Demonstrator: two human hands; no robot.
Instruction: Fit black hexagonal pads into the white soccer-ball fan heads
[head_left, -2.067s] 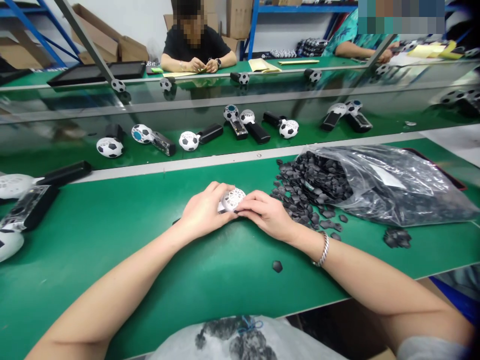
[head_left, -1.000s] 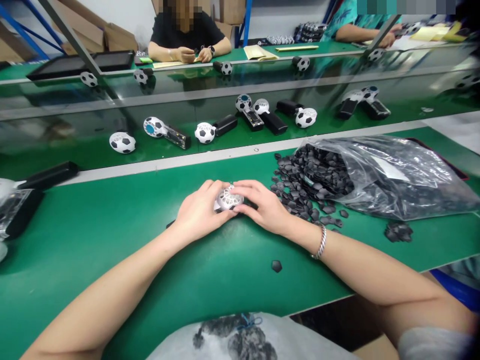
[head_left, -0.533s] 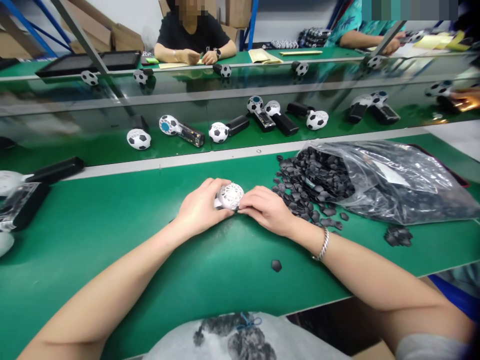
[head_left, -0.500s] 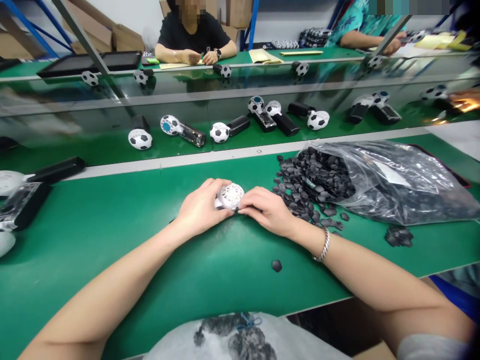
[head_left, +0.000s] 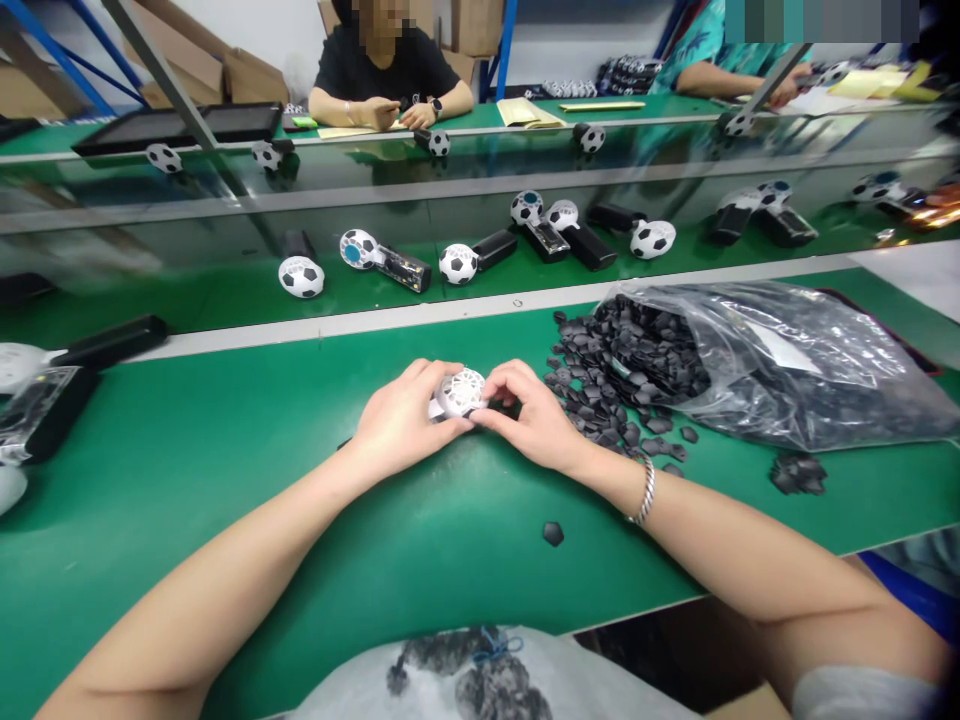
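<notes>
A white handheld fan with a soccer-ball head (head_left: 463,390) is held between both hands just above the green table, its slatted grille turned up. My left hand (head_left: 409,415) wraps round its left side, thumb in front and fingers behind. Against the right rim, my right hand (head_left: 529,412) closes with thumb and bent index finger touching the head. Whether a small piece lies under those fingertips is hidden. Black pentagon pieces (head_left: 600,385) are spread right of my right hand, and a single black pentagon (head_left: 553,533) lies in front of it. The fan's handle is mostly covered by my left hand.
A clear plastic bag (head_left: 810,360) spills black pieces at the right. Beyond the table's pale edge strip, a conveyor belt (head_left: 375,300) carries several soccer-ball fans. More fans (head_left: 45,410) lie at the far left. Two people sit across the line.
My right thumb and index finger have shifted and spread slightly along the head's right rim. The left hand keeps its hold. Fans on the near belt have moved right.
</notes>
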